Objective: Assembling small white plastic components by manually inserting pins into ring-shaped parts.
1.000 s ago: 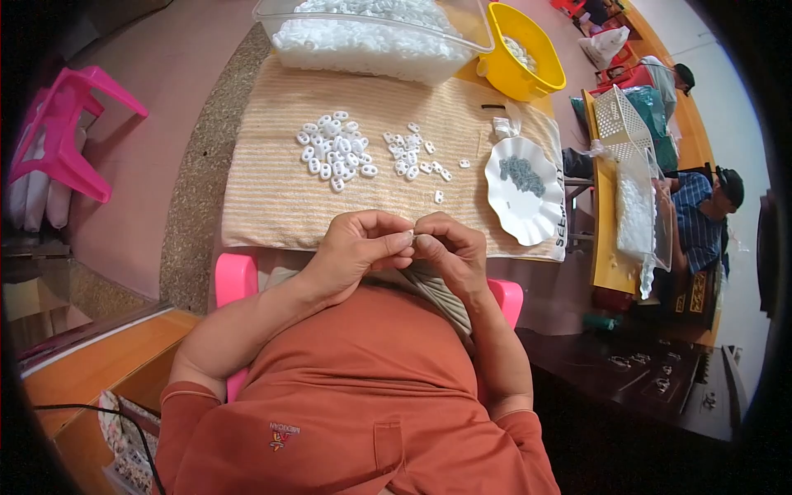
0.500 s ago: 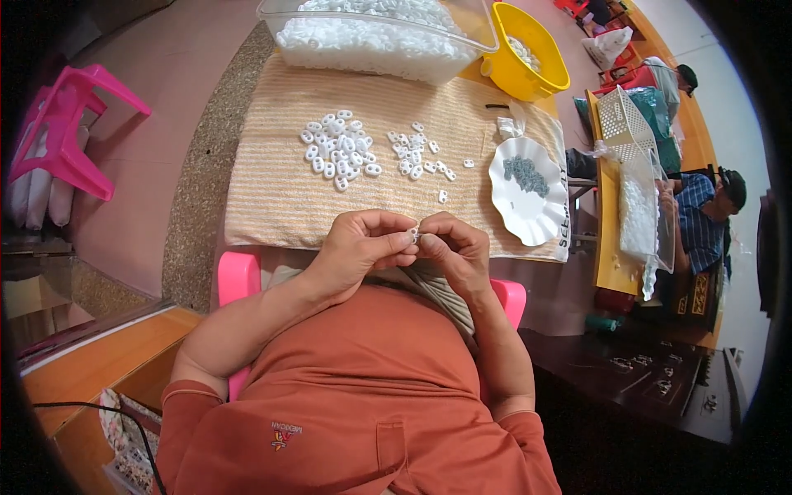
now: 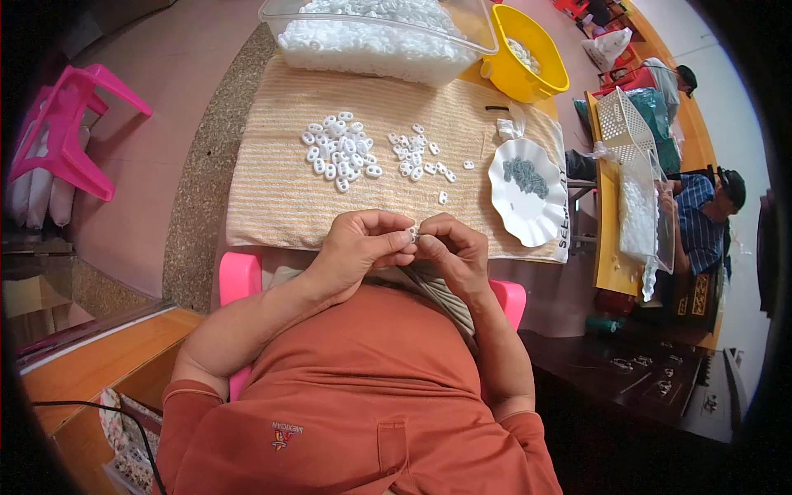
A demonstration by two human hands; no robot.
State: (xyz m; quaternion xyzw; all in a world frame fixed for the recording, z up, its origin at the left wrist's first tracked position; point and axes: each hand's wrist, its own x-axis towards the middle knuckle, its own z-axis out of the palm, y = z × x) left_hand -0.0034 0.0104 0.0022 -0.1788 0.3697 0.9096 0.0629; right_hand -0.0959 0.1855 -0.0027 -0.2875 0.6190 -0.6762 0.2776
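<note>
Just off the table's near edge, my left hand (image 3: pixel 356 249) pinches a small white two-holed plastic piece (image 3: pixel 412 234). My right hand (image 3: pixel 458 254) is closed against the same piece, thumb and forefinger pressed together at its right side. Something tiny and greyish seems to lie in that pinch, too small to name. Ahead on the striped towel (image 3: pixel 272 206) lie a larger pile of white two-holed pieces (image 3: pixel 340 150) and a smaller group (image 3: pixel 412 153). At the right, a white scalloped plate (image 3: pixel 528 224) bears a heap of small grey parts (image 3: pixel 525 176).
A clear bin (image 3: pixel 379 62) full of white pieces stands at the back, beside a yellow basin (image 3: pixel 544 82). Pink stool (image 3: pixel 70 136) at the left. On the right, another person (image 3: pixel 701 214) sits by a yellow table (image 3: pixel 608 239) with a clear tub (image 3: pixel 637 210).
Both hands keep nearly the same place and grip. The white piece between my fingertips has shifted only very slightly.
</note>
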